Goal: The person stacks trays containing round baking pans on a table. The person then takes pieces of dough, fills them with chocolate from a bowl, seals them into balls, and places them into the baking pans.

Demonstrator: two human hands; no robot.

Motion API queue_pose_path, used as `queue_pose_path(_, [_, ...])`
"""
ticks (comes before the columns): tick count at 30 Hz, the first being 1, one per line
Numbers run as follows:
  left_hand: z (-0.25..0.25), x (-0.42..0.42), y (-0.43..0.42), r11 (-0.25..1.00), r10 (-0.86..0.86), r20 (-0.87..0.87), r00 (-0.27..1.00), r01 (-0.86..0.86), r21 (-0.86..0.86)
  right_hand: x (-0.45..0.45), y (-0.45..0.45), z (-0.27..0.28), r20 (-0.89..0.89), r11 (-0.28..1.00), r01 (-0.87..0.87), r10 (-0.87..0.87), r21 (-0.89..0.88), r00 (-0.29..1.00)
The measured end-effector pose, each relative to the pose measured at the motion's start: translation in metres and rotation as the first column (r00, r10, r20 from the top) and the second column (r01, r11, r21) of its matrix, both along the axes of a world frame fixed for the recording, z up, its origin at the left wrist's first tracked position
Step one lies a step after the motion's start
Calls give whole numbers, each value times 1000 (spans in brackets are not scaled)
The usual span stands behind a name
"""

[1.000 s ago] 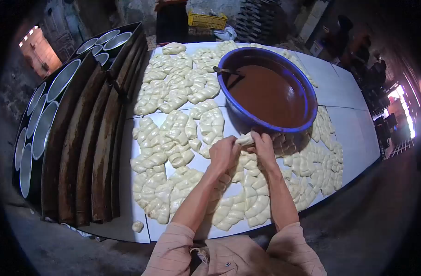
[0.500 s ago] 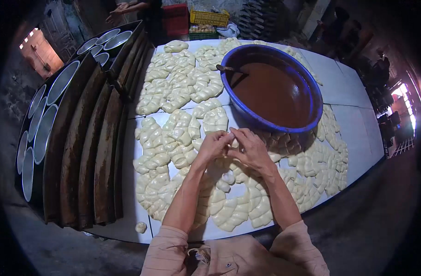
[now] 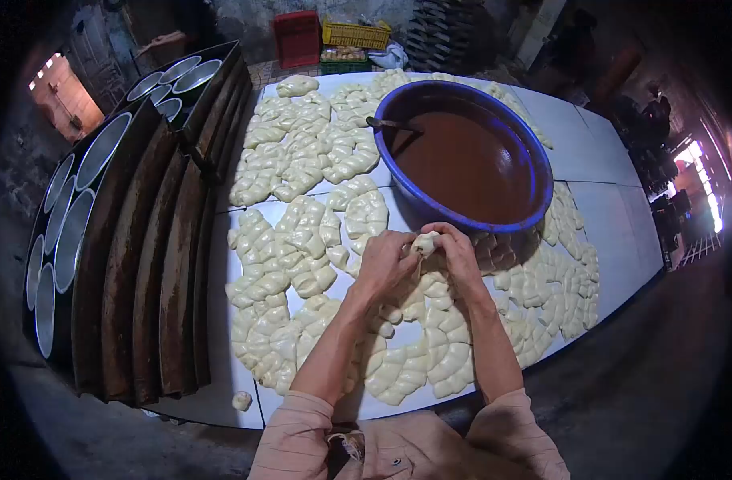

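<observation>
Between the fingers of my left hand (image 3: 386, 260) and my right hand (image 3: 460, 254) is a small lump of pale dough (image 3: 425, 242), with a dark spot showing on it. Both hands are closed on the lump, just in front of a large blue basin (image 3: 543, 210). Smooth brown filling (image 3: 462, 164) lies in the basin, and the handle of a dark utensil (image 3: 386, 123) rests over its left rim. Under and around my forearms, many glossy flattened dough pieces (image 3: 302, 228) lie pressed close together on the white tabletop (image 3: 614, 232).
To the left stand long dark, rusty metal trays (image 3: 146, 272) and round metal tins (image 3: 74, 240). A lone dough ball (image 3: 242, 401) sits near the table's front left corner. At the back are a red crate (image 3: 297, 38), a yellow crate (image 3: 355, 34) and another person's hand (image 3: 167, 40).
My hands have shifted slightly right and parted a little, so the dough lump now shows between them. The view has moved slightly. The other person's hand at the back has changed position.
</observation>
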State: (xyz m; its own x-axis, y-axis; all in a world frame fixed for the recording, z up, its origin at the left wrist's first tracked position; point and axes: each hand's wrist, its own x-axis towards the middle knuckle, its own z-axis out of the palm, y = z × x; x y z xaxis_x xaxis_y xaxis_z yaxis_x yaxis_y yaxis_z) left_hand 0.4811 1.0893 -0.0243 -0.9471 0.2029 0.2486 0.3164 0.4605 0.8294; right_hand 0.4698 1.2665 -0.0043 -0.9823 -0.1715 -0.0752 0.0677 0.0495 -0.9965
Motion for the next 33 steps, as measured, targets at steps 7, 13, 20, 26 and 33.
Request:
queue_pose_path(7, [-18,2,1,997,60,-101,993,-64,-36,2,-1,-1,-92,917,-9,50,398,995])
queue_pose_path(13, [-14,9,8,983,113,-224,968,-141,-117,5,-12,31,44,957,-22,9,289,999])
queue_pose_path(20, [-23,7,8,945,45,-258,965,-126,-304,5,1,39,101,901,-184,157,392,982])
queue_pose_path(26, [-48,-1,10,902,157,-152,976,-204,-379,30,26,51,159,939,-122,180,-321,971])
queue_pose_path(33, [0,12,7,993,-8,160,987,26,-111,41,32,66,97,915,11,31,-402,995])
